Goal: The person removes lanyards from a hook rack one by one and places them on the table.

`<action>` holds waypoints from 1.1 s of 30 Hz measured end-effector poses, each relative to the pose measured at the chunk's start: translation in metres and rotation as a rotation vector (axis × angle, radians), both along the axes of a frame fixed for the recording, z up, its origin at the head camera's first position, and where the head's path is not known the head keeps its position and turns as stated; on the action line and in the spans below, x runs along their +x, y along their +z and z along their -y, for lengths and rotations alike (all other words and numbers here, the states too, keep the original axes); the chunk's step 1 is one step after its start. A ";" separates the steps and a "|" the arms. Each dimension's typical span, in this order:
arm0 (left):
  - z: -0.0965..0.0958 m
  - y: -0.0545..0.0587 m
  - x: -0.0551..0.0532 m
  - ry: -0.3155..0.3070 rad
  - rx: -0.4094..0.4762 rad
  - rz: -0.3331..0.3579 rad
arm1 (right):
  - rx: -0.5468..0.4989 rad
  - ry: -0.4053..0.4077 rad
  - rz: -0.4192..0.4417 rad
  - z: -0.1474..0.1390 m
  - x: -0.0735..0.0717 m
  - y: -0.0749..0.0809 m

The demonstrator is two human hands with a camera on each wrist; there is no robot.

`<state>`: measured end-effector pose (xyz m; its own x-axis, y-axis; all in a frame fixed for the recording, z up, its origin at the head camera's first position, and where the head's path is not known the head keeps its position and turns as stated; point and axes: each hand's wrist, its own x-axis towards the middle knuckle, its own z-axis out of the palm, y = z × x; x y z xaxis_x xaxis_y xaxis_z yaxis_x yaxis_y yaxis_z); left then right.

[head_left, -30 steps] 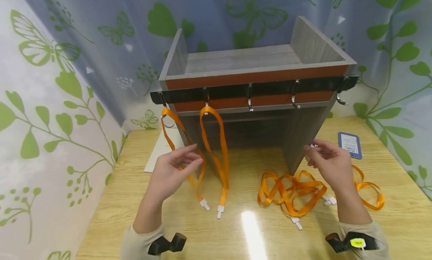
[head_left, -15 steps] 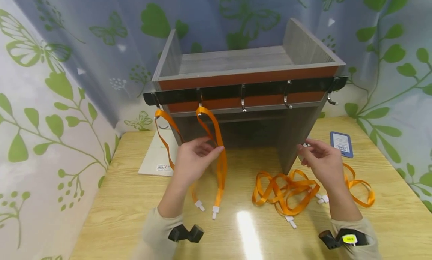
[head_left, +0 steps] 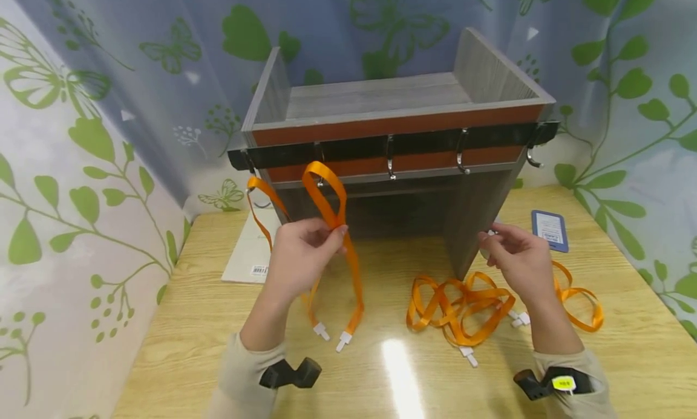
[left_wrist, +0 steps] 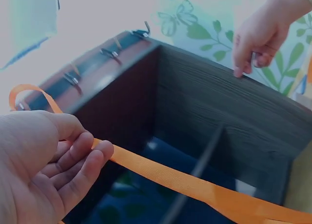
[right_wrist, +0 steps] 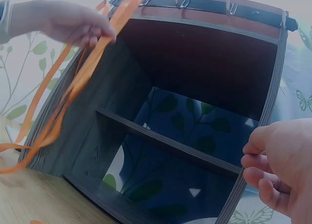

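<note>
L hand has orange lanyard pinched in its fingers; loop above them nr hook rail, clip below. R hand beside shelf unit edge, grip unclear.

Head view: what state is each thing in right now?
Left hand: pinching an orange lanyard.
Pinched lanyard: loop upright; whether hooked, unclear.
Leftmost lanyard: hanging by its loop.
Three right-hand hooks: bare.
Loose lanyards: heaped on the table.
Shelf unit: upright.
Card holder: flat.
Booklet: flat, partly hidden.
Right hand: beside the shelf unit; grip unclear.
</note>
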<state>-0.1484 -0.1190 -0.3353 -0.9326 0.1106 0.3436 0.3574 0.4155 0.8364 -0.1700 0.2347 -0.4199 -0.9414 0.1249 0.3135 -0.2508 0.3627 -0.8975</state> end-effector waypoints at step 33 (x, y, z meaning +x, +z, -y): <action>-0.024 -0.026 0.005 -0.150 -0.184 0.085 | 0.025 0.005 -0.022 -0.003 -0.003 -0.003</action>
